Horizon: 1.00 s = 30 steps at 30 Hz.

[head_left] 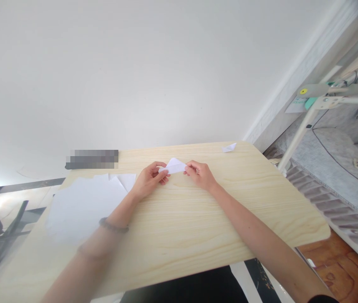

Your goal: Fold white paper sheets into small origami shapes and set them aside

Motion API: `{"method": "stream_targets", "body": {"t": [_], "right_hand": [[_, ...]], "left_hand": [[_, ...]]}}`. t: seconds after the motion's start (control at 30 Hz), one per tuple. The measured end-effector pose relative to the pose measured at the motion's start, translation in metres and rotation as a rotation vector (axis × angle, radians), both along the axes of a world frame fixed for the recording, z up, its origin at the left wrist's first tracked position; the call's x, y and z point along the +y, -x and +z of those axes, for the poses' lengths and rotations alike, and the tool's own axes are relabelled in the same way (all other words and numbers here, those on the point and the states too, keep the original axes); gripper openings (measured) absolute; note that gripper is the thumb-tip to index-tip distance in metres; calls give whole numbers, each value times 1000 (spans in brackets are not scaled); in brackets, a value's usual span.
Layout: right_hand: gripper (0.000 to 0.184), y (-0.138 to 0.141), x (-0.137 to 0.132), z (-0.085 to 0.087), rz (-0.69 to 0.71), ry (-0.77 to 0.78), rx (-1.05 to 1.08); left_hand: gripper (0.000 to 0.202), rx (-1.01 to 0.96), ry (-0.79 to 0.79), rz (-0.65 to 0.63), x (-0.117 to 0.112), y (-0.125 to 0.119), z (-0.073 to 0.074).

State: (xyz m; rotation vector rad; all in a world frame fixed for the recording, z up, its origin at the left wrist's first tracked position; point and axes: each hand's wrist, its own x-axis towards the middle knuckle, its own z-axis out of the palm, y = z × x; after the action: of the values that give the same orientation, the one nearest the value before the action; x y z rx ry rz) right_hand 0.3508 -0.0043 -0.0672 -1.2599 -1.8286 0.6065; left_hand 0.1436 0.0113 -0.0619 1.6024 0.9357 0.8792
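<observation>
Pinching folded paper [174, 166], left hand [149, 179], right hand [200, 173], wooden table [198, 223]

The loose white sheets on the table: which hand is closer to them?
Left. The left hand sits just beside the sheets, at their edge; the right hand is farther away, beyond the folded paper that both hands pinch.

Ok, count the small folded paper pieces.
2: the held piece between left hand and right hand; the far piece near the table corner. Flat sheets might hide more.
</observation>
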Motion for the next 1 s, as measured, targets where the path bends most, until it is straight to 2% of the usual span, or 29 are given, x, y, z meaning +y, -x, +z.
{"method": "stream_targets", "body": {"t": [0.17, 0.3, 0.4, 0.5, 0.67, 0.87, 1.0], "right_hand": [[25, 9, -3, -3, 76, 31, 52], [25, 10, -5, -4, 100, 85, 155], [25, 9, -7, -2, 106, 97, 149], [24, 9, -7, -1, 68, 64, 93], [17, 9, -5, -3, 21, -79, 51], [10, 9, -5, -2, 145, -112, 29], [9, 9, -6, -1, 142, -115, 52]], "left_hand": [[32, 39, -28, -31, -2, -1, 1], [30, 10, -74, 47, -4, -1, 5], [25, -38, -93, 73, -4, -1, 8], [25, -80, -92, 83, -5, -1, 10], [23, -96, -99, 91, -5, -1, 9], [21, -41, -136, 73, -5, -1, 6], [23, 66, -219, 78, -5, 0, 7]]}}
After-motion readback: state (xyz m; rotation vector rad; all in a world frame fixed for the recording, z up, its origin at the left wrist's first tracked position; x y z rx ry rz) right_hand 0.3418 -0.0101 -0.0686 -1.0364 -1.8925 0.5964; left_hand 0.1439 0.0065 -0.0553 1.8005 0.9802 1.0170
